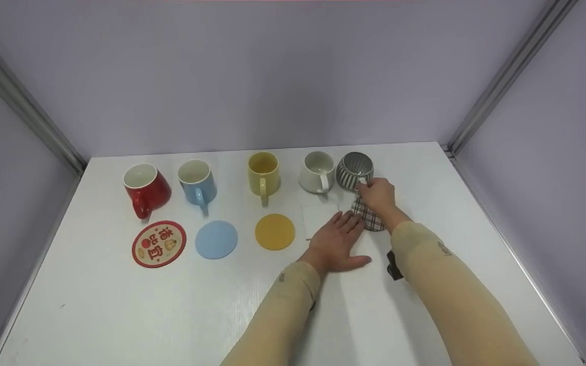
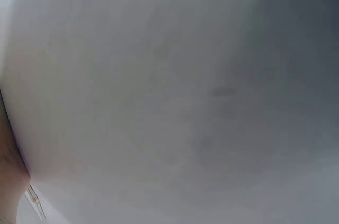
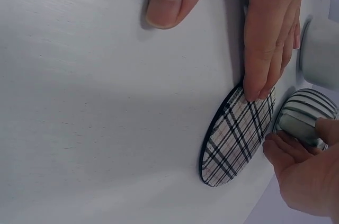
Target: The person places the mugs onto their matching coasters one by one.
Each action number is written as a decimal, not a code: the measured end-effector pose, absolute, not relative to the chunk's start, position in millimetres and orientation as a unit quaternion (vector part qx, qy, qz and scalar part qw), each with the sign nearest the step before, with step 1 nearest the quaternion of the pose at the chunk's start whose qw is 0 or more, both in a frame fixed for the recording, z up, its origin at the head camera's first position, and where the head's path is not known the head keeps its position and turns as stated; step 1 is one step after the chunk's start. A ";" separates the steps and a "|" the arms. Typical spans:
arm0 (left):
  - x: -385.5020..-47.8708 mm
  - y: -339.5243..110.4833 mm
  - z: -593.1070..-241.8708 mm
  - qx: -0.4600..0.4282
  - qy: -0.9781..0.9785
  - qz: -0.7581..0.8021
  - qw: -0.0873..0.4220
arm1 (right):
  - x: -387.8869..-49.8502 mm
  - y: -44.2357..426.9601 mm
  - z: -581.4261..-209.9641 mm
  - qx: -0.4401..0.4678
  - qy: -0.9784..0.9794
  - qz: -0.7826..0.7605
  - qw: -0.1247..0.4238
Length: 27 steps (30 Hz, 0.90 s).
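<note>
A grey-and-white striped cup (image 1: 350, 175) stands at the right end of the mug row; my right hand (image 1: 380, 197) pinches its handle. Just in front of it lies a round plaid coaster (image 1: 371, 217), partly under my right hand in the head view. My left hand (image 1: 337, 241) lies flat with fingers spread, its fingertips on the coaster's left edge. In the right wrist view the plaid coaster (image 3: 233, 144) lies between the left fingers and the right hand (image 3: 307, 176) at the striped cup (image 3: 304, 115). The left wrist view shows mostly a blurred pale surface.
Left of the striped cup stand white (image 1: 314, 175), yellow (image 1: 262, 175), blue (image 1: 196, 184) and red (image 1: 153, 190) mugs. Before them lie a white square coaster (image 1: 317, 218) and round yellow (image 1: 274, 232), blue (image 1: 216, 239) and red-rimmed (image 1: 158, 244) coasters. Walls enclose the table's back and sides.
</note>
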State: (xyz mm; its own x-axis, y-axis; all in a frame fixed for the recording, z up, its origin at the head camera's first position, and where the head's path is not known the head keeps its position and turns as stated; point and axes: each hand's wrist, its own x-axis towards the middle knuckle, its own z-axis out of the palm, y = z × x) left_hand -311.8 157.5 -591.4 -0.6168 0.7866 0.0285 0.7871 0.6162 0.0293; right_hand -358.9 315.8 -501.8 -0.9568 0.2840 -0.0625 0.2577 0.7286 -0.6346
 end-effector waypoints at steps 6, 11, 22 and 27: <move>-312.7 157.3 -591.1 -0.440 -0.898 -0.021 0.004 | -361.3 315.1 -502.1 -0.152 -0.928 0.338 0.024; -312.9 157.3 -590.2 -0.441 -0.897 -0.023 0.001 | -359.9 316.3 -502.5 -0.158 -0.925 0.345 0.025; -311.7 157.5 -589.8 -0.440 -0.898 -0.023 0.003 | -357.9 318.1 -500.7 -0.160 -0.921 0.354 0.016; -310.9 156.7 -588.6 -0.442 -0.896 -0.022 0.008 | -356.2 319.4 -498.5 -0.160 -0.922 0.351 0.008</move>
State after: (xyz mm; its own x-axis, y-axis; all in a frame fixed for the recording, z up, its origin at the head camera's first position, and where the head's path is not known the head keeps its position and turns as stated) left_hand -310.9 156.7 -588.6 -0.6083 0.7930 0.0344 0.7937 0.6075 0.0314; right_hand -356.2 319.4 -498.5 -0.9487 0.3003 -0.0986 0.2898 0.7018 -0.6508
